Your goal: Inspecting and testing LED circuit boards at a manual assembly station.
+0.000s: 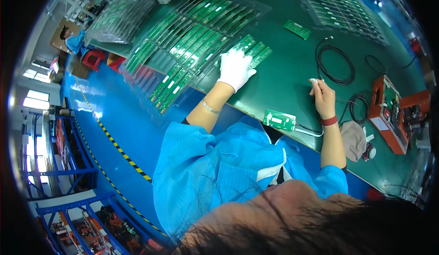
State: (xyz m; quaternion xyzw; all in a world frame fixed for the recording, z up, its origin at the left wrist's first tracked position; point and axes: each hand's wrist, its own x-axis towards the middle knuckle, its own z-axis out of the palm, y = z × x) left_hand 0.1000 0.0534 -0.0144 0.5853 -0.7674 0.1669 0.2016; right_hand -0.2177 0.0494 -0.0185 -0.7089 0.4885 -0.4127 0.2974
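Note:
My left hand (236, 70), in a white glove, lies over the near ends of several narrow green circuit boards (261, 56) beside the tray stack. Its fingers are extended and the thumb points out to the right; the fingertips' contact with the boards is partly hidden. My bare right hand (323, 98) is raised over the green table, thumb and forefinger pinched on a small white cable connector (313, 80). Between my hands, at the near table edge, sits a green circuit board module (279, 119) with a cable (309, 130) running right from it, beneath my right wrist.
Clear plastic trays (201, 35) of boards fill the left, with more tray stacks (340, 8) far right. One loose board (297, 29) lies beyond. A coiled black cable (336, 64), an orange device (388, 113) and a grey cloth (353, 140) are on the right. Another person (75, 42) sits far left.

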